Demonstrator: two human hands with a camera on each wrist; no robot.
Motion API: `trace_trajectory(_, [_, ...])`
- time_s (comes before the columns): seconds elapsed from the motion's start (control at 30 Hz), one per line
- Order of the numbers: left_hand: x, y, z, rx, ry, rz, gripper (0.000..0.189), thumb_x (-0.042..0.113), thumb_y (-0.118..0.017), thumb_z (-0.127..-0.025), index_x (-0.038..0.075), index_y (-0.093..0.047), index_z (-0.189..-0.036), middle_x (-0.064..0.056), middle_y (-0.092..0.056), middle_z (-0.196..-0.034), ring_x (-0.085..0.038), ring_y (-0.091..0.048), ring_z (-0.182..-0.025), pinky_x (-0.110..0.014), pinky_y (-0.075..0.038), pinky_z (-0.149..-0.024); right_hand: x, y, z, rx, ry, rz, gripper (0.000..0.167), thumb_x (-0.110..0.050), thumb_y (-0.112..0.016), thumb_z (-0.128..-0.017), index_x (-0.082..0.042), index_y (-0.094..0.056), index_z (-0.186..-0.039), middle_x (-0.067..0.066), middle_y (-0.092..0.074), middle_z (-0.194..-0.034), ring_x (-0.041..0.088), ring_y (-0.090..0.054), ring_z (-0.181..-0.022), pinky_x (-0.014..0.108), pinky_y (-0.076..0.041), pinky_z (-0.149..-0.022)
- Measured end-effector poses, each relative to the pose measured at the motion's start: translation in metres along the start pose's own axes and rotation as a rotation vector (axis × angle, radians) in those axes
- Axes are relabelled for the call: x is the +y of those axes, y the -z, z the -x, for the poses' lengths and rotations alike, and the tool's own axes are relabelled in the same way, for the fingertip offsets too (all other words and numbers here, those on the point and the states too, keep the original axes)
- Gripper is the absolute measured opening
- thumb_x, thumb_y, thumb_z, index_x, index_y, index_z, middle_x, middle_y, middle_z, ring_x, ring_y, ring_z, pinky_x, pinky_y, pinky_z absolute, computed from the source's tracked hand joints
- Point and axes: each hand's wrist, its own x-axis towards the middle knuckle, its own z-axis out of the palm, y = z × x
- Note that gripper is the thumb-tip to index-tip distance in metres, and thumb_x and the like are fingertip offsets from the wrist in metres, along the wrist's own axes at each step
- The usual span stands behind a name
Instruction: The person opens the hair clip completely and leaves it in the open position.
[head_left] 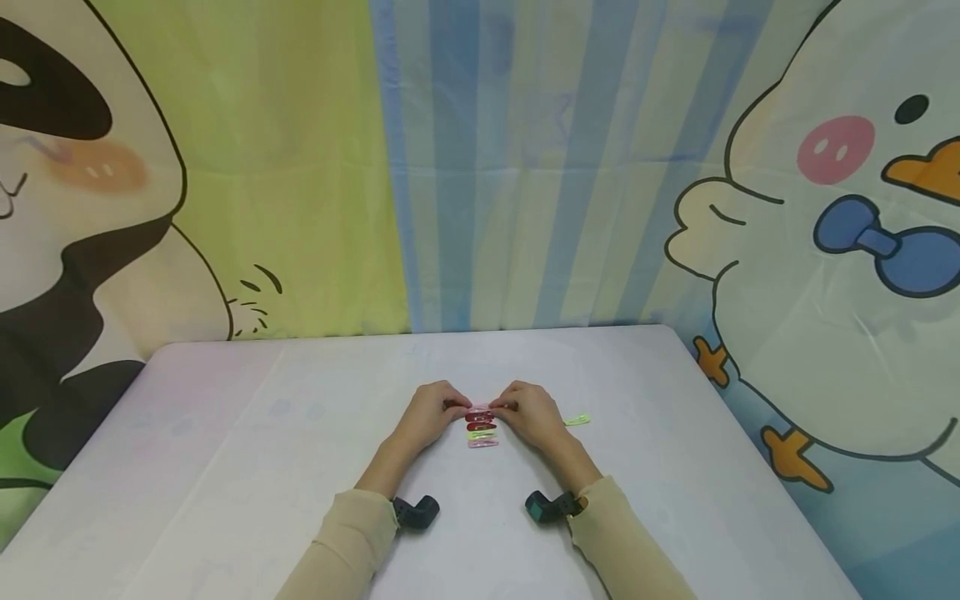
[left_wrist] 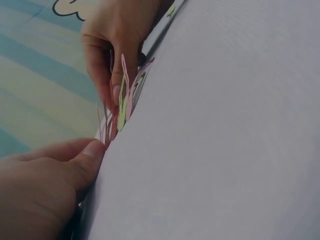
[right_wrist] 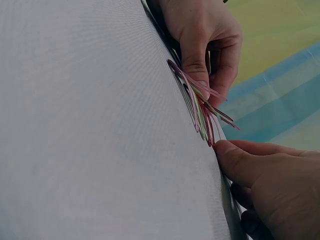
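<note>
Red, green and pink hair clips (head_left: pixel 481 427) lie stacked, both hands' grips pinching their ends.

Fingers of both hands cover the ends of the hair clips (head_left: pixel 481 427), hiding the grip.

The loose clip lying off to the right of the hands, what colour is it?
Light green; the loose clip shows best in the head view, lying apart on the table.
</note>
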Motion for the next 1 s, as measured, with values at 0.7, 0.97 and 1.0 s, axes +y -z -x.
trace_trajectory(0.7, [0.0025,0.0003,-0.002,0.02,0.022,0.012,0.005,0.015,-0.074,-0.082,0.017,-0.077,-0.086,0.008,-0.065,-0.079,-0.007,-0.058,-0.076,-0.027,-0.049,-0.072,-0.001,0.0029,0.0005,-0.017,0.009,-0.021,0.008,-0.021,-0.074,-0.082,-0.018,-0.078,-0.088,-0.007,-0.065,-0.084,0.007,-0.059,-0.077,0.027,-0.048,-0.072])
trace_trajectory(0.97, [0.0004,0.0011,-0.002,0.009,0.017,0.011,0.006,0.015,-0.074,-0.082,0.017,-0.078,-0.087,0.008,-0.065,-0.08,-0.006,-0.059,-0.077,-0.027,-0.05,-0.073,-0.0003,0.0016,0.0003,-0.011,0.037,0.03,0.008,-0.021,-0.073,-0.083,-0.019,-0.078,-0.089,-0.009,-0.064,-0.084,0.007,-0.059,-0.077,0.027,-0.048,-0.072])
trace_trajectory(1.0, [0.0001,0.0011,-0.0019,0.006,0.018,0.011,0.007,0.015,-0.074,-0.083,0.018,-0.078,-0.087,0.008,-0.065,-0.08,-0.006,-0.059,-0.077,-0.027,-0.05,-0.073,0.0,0.001,0.0004,-0.009,0.039,0.03,0.008,-0.021,-0.073,-0.083,-0.019,-0.078,-0.089,-0.009,-0.064,-0.084,0.007,-0.059,-0.077,0.027,-0.048,-0.072])
